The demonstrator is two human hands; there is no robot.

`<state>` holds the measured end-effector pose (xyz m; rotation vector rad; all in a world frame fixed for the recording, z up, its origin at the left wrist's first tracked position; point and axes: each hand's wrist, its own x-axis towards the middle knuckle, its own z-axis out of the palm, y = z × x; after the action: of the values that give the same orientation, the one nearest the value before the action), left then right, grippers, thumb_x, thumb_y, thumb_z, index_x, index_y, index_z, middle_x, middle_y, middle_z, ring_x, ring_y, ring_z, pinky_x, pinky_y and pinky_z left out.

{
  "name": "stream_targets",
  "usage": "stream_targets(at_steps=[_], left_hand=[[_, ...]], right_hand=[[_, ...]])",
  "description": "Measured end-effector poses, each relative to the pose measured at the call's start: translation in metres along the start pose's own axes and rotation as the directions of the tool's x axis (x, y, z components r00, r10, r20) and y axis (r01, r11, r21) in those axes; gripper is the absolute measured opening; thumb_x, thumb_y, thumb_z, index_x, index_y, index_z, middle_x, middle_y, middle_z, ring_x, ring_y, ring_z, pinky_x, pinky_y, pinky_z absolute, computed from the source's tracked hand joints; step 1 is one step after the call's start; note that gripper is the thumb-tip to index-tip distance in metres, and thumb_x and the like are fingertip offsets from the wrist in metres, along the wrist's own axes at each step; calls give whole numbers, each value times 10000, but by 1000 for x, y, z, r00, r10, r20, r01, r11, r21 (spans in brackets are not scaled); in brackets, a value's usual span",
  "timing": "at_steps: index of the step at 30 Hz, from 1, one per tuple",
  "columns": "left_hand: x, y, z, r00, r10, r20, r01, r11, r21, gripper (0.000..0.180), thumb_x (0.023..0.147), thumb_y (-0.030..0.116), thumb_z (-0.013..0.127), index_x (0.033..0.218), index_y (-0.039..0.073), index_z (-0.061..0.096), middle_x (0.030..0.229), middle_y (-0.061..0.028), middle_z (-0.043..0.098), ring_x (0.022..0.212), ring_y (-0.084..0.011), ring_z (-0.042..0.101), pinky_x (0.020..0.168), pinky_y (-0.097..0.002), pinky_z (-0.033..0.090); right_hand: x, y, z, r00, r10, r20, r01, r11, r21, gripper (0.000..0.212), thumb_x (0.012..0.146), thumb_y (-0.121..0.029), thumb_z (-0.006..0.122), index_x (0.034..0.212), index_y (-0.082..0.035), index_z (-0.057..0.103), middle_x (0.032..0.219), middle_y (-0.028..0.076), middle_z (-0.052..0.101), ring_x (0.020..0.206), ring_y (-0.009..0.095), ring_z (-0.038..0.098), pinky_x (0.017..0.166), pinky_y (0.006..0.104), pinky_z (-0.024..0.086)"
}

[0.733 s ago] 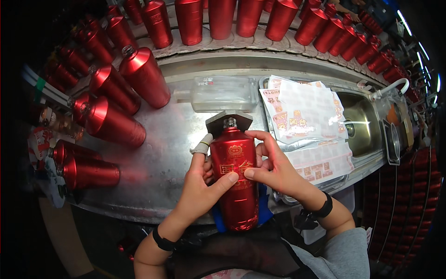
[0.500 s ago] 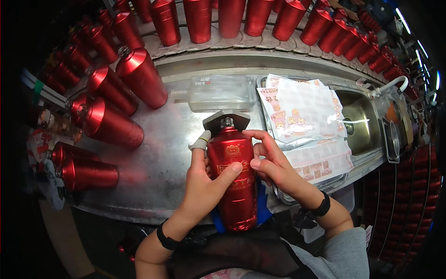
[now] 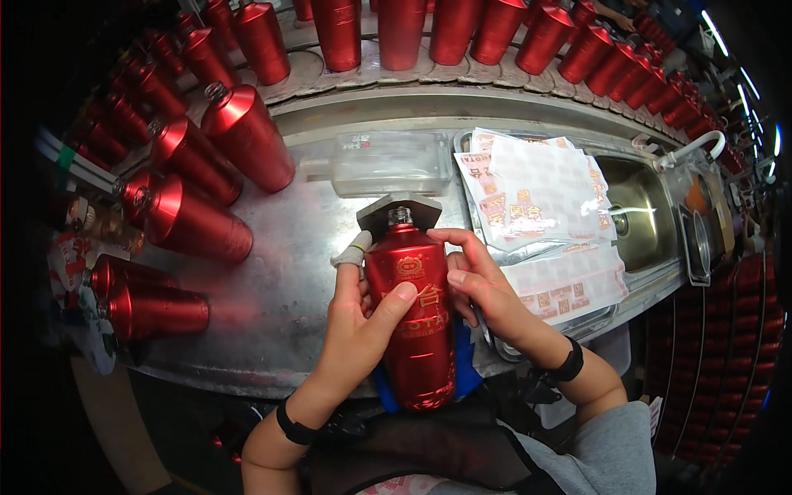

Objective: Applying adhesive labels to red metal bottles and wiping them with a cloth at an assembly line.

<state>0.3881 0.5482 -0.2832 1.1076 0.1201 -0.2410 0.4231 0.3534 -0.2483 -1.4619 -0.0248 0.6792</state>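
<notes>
A glossy red bottle (image 3: 412, 355) with gold lettering and a bare clear threaded neck stands tilted before me, its base toward my body. My left hand (image 3: 351, 334) is wrapped round its left side, thumb on the front, a pale finger cover with a band on the index finger. With bent fingers, my right hand (image 3: 485, 289) grips the right side; the index fingertip touches the shoulder and the thumb lies at the edge. The neck rests against a dark angular block (image 3: 425, 212). Part of a blue cloth or pad (image 3: 468, 375) shows behind the base.
Several red bottles (image 3: 198, 219) stand or lean at the left. More red bottles (image 3: 338, 37) line a curved conveyor at the back. A clear plastic box (image 3: 388, 169) sits beyond the block. Printed sheets (image 3: 544, 190) lie on a tray at right, beside a metal sink (image 3: 639, 235).
The bottles on the back conveyor have shifted along it, apparently to the right. My left thumb has slid slightly left, baring more gold lettering. Both hands stay on the bottle.
</notes>
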Motion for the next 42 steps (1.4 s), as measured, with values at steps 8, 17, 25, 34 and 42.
stream_targets(at_steps=[8,17,25,34,42], left_hand=[[-3,1,2,1000,2,15,-3,996,88,868,874,184,723,1501,-21,159,1312,-193,516,1155,-215,579,966,-348,488],[-10,4,-4,997,-55,57,59,996,-63,902,881,148,715,1526,-9,105,1370,-203,463,1224,-229,536,1010,-352,459],[-6,-2,-10,996,-32,83,42,992,-116,823,930,154,670,1532,12,127,1386,-199,455,1243,-218,521,1031,-344,443],[-25,-6,-15,989,-104,108,118,984,-130,842,903,171,703,1522,20,153,1410,-194,441,1300,-237,481,1090,-359,385],[-32,-5,-11,986,-98,134,106,993,-56,868,870,155,730,1512,21,162,1406,-184,450,1311,-234,475,1100,-370,369]], right_hand=[[-2,13,8,981,-184,-65,160,948,-275,621,912,-139,647,1456,-105,349,803,-35,409,648,19,391,604,170,357],[4,12,8,978,-195,-76,170,951,-258,642,874,-192,702,1418,-85,380,762,-40,402,650,35,378,596,205,350],[6,13,13,973,-203,-108,162,938,-305,680,848,-294,746,1376,-55,390,738,-36,400,660,55,392,602,231,350],[-15,9,14,992,-79,-102,49,961,-271,804,861,-257,741,1485,-61,274,820,-16,439,720,43,465,635,208,411],[-20,16,18,992,-98,-80,80,977,-197,928,832,-268,778,1519,-64,188,908,24,452,741,32,464,636,195,408]])
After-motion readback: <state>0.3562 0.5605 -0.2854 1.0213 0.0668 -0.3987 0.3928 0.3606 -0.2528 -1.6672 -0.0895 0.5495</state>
